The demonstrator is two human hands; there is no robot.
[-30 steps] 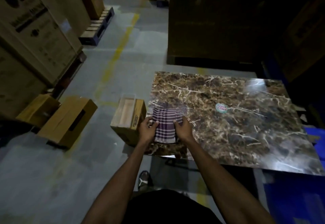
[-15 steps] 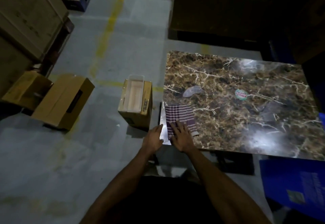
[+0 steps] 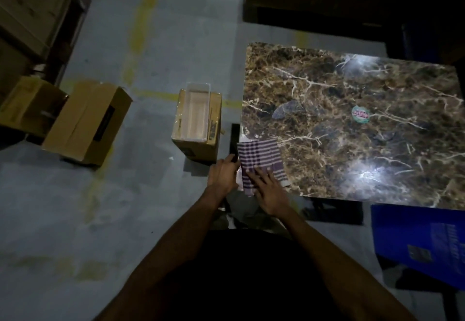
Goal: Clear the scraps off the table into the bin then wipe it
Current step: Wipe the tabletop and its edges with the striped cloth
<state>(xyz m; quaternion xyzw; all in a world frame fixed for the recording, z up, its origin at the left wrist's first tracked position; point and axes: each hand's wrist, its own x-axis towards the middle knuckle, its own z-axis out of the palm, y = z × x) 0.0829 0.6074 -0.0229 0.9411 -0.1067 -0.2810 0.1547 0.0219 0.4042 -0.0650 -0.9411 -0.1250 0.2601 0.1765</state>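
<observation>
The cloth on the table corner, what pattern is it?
The cloth is purple-and-white checked, seen in the head view.

A checked purple-white cloth [image 3: 259, 159] lies flat on the marble table's [image 3: 352, 144] near-left corner, perhaps folded.
</observation>
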